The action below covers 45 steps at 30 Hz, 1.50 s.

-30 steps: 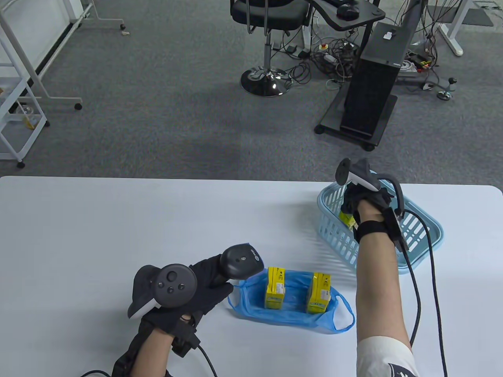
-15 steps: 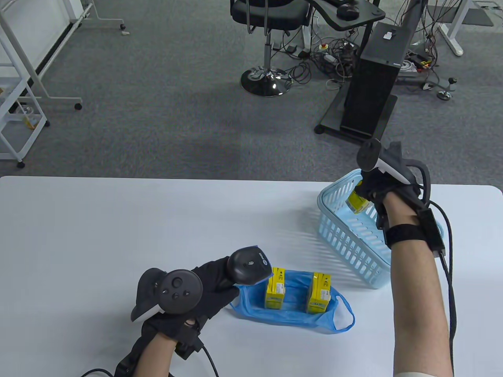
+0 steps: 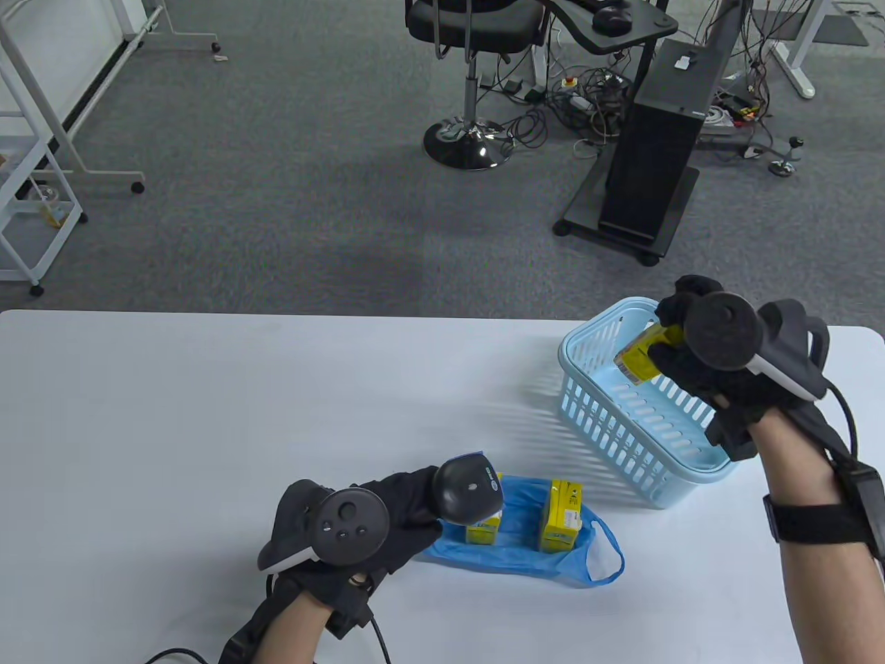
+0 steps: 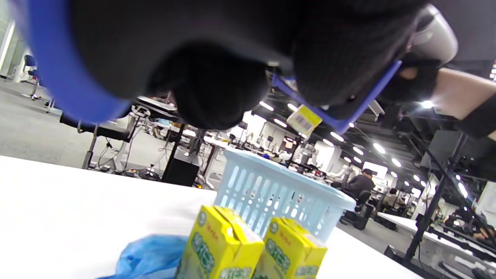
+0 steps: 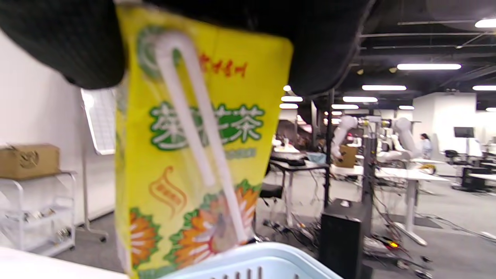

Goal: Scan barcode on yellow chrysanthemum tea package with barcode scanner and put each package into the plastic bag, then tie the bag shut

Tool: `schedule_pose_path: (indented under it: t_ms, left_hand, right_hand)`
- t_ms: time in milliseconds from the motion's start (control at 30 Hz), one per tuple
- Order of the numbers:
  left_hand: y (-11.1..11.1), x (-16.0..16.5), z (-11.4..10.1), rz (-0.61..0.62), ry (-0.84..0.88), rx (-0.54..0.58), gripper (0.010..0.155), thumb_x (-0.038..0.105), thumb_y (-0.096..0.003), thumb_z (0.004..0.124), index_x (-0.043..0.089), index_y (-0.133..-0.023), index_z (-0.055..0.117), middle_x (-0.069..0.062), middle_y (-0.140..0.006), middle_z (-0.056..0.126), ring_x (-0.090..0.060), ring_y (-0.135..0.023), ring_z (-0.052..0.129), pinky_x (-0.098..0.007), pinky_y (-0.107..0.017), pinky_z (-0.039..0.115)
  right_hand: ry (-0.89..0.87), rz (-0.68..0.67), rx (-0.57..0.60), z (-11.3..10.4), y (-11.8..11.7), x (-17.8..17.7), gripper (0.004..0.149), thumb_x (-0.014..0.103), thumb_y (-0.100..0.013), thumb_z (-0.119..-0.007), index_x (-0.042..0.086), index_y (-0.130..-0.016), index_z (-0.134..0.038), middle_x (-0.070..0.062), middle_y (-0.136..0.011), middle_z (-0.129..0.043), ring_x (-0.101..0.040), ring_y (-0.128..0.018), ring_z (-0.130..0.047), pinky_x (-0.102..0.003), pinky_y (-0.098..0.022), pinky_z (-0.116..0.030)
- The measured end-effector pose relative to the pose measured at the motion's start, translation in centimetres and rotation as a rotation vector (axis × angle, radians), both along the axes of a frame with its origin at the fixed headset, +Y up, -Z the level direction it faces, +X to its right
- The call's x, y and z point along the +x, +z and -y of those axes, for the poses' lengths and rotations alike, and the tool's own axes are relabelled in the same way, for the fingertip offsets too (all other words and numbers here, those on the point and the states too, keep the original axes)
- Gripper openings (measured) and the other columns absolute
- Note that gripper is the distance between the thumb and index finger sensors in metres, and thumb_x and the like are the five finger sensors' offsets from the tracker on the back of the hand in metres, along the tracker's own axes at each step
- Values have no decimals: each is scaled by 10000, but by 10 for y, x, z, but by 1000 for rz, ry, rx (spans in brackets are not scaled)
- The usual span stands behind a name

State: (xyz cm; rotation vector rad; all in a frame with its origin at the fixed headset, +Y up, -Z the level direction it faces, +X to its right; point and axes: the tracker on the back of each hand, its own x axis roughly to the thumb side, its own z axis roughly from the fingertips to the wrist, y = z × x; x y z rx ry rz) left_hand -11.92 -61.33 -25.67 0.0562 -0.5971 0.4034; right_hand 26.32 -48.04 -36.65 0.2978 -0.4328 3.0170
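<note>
Nearest, the left hand (image 3: pixel 387 515) grips the scanner (image 3: pixel 470 490), two packs (image 3: pixel 560 524) on the bag (image 3: pixel 525 553) at its 3 o'clock. Farther, the right hand (image 3: pixel 705 360) holds a pack (image 3: pixel 639 356) over the basket (image 3: pixel 622 443), at its 9 o'clock.

In the table view, the black handheld barcode scanner (image 3: pixel 470 490) covers the top of the left yellow tea carton (image 3: pixel 482 532) standing on the crumpled blue plastic bag (image 3: pixel 525 553), lower centre. At upper right, the black-gloved right hand (image 3: pixel 698 360) hides most of the yellow carton it grips (image 3: pixel 639 354); its barcode side cannot be told. The right wrist view is blurred, and the carton's (image 5: pixel 193 155) top is lost behind the glove. In the left wrist view both cartons (image 4: pixel 221 248) are cut off by the bottom edge.
</note>
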Motion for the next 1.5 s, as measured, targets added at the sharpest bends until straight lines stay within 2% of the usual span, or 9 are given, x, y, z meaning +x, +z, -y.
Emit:
schedule_pose_path:
  t_ms: [300, 433, 633, 667, 800, 933, 1200, 1333, 1500]
  left_hand:
    - [0, 16, 11, 24, -31, -2, 595, 457, -489, 890, 237, -1008, 702, -10, -785, 959, -149, -521, 1061, -403, -416, 898]
    - [2, 20, 10, 28, -32, 46, 598, 458, -476, 914, 270, -1004, 702, 0, -777, 963, -145, -517, 1062, -403, -418, 896]
    - [6, 34, 16, 53, -63, 42, 599, 446, -479, 911, 269, -1007, 688, 10, -779, 953, -137, -519, 1050, -406, -424, 889]
    - [6, 38, 18, 56, -73, 42, 601, 443, -484, 905, 253, -1009, 684, 10, -783, 948, -135, -521, 1048, -405, -424, 889]
    - [11, 51, 22, 80, -82, 46, 602, 426, -482, 903, 231, -1007, 680, 8, -789, 936, -135, -529, 1040, -408, -428, 885]
    - [17, 63, 26, 118, -44, 155, 589, 394, -474, 916, 245, -994, 684, 17, -792, 929, -125, -527, 1037, -405, -431, 885]
    - [20, 76, 40, 133, -79, 157, 584, 379, -473, 915, 259, -992, 674, 18, -806, 907, -120, -545, 1025, -407, -444, 877]
    - [25, 83, 38, 163, -85, 194, 586, 374, -472, 914, 255, -991, 671, 23, -807, 902, -115, -547, 1023, -406, -449, 877]
    - [21, 79, 40, 128, -104, 172, 574, 370, -473, 913, 279, -984, 669, 21, -809, 898, -117, -552, 1020, -410, -455, 873]
  right_hand:
    - [-235, -74, 101, 21, 80, 14, 611, 500, -338, -832, 226, -875, -735, -47, -1002, -652, -382, -818, -827, -490, -573, -818]
    - [-308, -100, 85, 43, 95, 14, 607, 509, -340, -827, 224, -869, -742, -40, -985, -674, -379, -806, -835, -486, -552, -828]
    - [-391, -106, 52, 88, 98, 13, 600, 521, -344, -820, 217, -856, -751, -35, -959, -701, -370, -785, -854, -471, -518, -859]
    - [-424, -105, 7, 95, 93, 15, 620, 535, -335, -819, 213, -860, -754, -40, -960, -706, -368, -784, -859, -468, -512, -866]
    - [-455, -99, 14, 100, 95, 15, 622, 546, -337, -802, 201, -850, -745, -55, -941, -701, -362, -775, -848, -457, -477, -887]
    - [-439, -128, -39, 106, 94, 8, 617, 546, -338, -803, 199, -846, -749, -58, -937, -703, -362, -773, -849, -450, -470, -892]
    - [-472, -156, -18, 108, 92, -4, 618, 546, -343, -787, 207, -856, -731, -55, -949, -683, -356, -796, -829, -443, -494, -877]
    - [-463, -192, -6, 111, 92, -12, 613, 551, -342, -782, 216, -852, -726, -50, -949, -680, -348, -799, -831, -439, -497, -879]
    - [-474, -191, -5, 111, 91, -11, 611, 545, -343, -784, 213, -852, -726, -50, -950, -677, -350, -805, -825, -444, -502, -874]
